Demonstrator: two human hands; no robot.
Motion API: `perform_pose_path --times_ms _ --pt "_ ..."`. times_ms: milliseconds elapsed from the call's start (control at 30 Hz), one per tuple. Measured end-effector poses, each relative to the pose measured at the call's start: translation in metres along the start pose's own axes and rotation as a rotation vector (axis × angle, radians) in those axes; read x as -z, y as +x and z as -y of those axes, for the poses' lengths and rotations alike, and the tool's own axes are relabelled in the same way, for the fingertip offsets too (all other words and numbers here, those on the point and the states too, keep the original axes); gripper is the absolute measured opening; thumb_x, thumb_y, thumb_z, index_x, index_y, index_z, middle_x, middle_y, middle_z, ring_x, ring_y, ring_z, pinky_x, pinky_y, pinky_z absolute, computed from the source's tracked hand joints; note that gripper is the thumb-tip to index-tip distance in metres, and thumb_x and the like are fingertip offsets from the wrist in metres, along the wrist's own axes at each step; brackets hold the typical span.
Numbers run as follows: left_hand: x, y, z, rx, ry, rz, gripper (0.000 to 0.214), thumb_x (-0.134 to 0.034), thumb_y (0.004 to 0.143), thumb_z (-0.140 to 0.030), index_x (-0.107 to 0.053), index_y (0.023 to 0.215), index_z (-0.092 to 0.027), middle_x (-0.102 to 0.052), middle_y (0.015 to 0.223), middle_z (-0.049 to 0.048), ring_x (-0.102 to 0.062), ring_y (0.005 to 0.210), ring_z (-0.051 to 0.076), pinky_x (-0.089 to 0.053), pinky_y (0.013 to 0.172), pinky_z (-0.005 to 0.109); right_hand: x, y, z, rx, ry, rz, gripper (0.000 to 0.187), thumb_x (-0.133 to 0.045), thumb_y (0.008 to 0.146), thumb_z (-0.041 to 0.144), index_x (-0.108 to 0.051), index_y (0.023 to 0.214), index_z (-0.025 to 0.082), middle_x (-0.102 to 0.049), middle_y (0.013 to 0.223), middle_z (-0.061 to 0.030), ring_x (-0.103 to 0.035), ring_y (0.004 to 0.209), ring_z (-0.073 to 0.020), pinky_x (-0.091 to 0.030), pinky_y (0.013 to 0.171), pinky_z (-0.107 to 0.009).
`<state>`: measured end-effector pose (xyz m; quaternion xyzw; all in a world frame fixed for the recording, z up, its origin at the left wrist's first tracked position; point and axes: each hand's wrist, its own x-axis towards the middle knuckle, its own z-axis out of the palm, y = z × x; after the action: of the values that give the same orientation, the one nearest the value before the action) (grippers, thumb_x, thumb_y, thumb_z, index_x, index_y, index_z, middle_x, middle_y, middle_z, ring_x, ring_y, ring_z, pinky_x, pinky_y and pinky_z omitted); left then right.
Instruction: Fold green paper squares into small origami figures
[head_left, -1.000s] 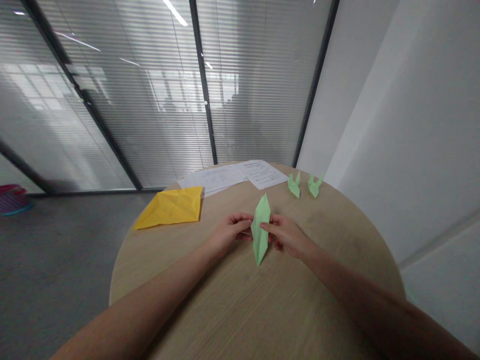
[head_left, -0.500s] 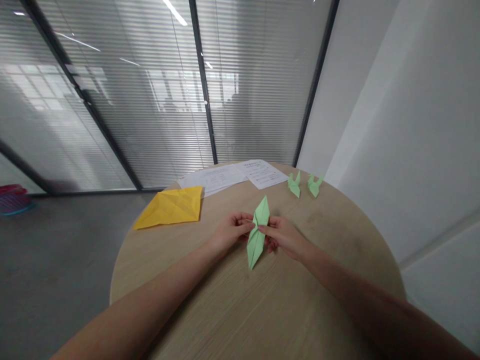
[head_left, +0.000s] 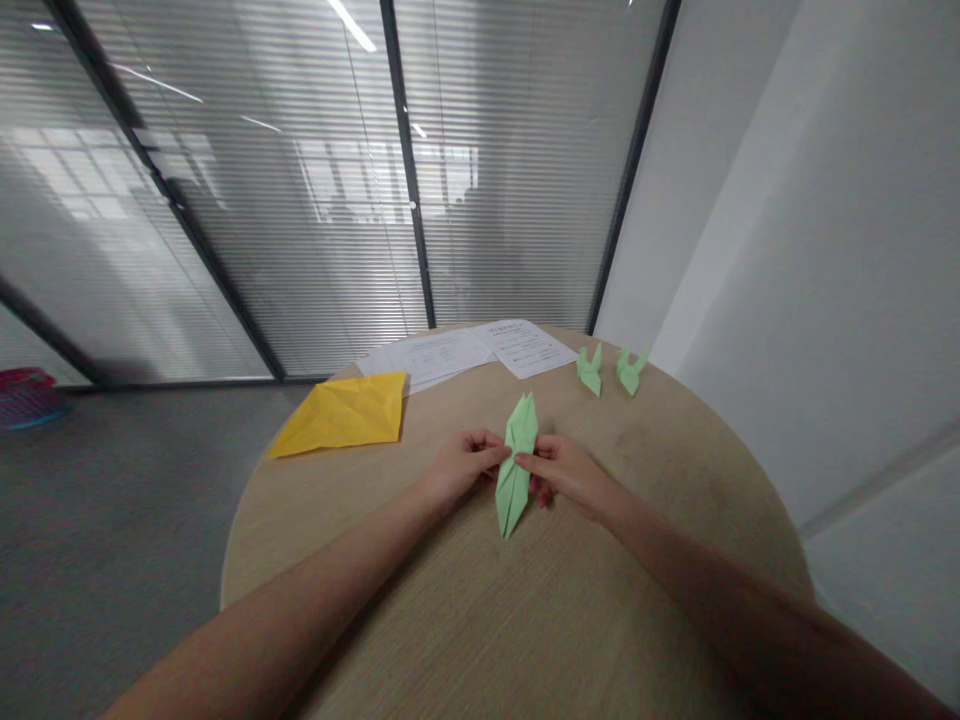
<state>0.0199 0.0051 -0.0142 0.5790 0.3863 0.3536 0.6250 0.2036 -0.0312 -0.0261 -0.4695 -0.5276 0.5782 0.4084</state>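
A long, pointed piece of folded green paper (head_left: 515,490) stands out between my two hands, just above the round wooden table. From the left, my left hand (head_left: 466,462) pinches its middle, thumb on the front face. On the opposite edge my right hand (head_left: 566,466) grips it the same way, its thumb close to the other thumb. The paper's top end is split into two tips, and a crease line runs down its lower half. Fingers behind the paper are partly hidden.
Two green origami cranes (head_left: 589,372) stand at the table's back right. Printed white sheets (head_left: 450,355) lie along the far edge, and a creased yellow paper (head_left: 345,415) lies at the left. Beyond the table (head_left: 450,620) is a glass partition with blinds; a red basket (head_left: 28,398) sits on the floor.
The folded green paper's top has parted from one point into two tips, and its lower end looks slightly split. Both hands have stayed almost in place.
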Motion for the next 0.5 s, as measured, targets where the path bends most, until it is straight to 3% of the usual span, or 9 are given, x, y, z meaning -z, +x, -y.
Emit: perform_pose_path --times_ms 233,500 --pt "-0.0029 -0.0016 -0.0017 -0.018 0.079 0.001 0.032 -0.073 0.071 -0.044 -0.062 0.075 -0.014 -0.061 0.062 -0.0009 -0.053 0.053 0.01 -0.04 0.053 0.023 -0.0007 -0.0011 0.0004 -0.044 -0.098 0.007 0.03 -0.067 0.078 0.042 -0.063 0.083 0.013 -0.06 0.059 -0.0003 -0.052 0.039 -0.0081 -0.038 0.035 -0.018" --pt "-0.0017 -0.0035 -0.0069 -0.068 0.143 -0.082 0.028 -0.068 0.075 -0.042 -0.064 0.078 -0.014 -0.062 0.067 0.0 -0.057 0.059 0.012 -0.046 0.058 0.025 -0.0057 -0.0071 0.0054 -0.09 -0.168 0.069 0.022 -0.066 0.079 0.035 -0.062 0.08 0.014 -0.056 0.056 0.002 -0.047 0.034 -0.0074 -0.032 0.032 -0.018"
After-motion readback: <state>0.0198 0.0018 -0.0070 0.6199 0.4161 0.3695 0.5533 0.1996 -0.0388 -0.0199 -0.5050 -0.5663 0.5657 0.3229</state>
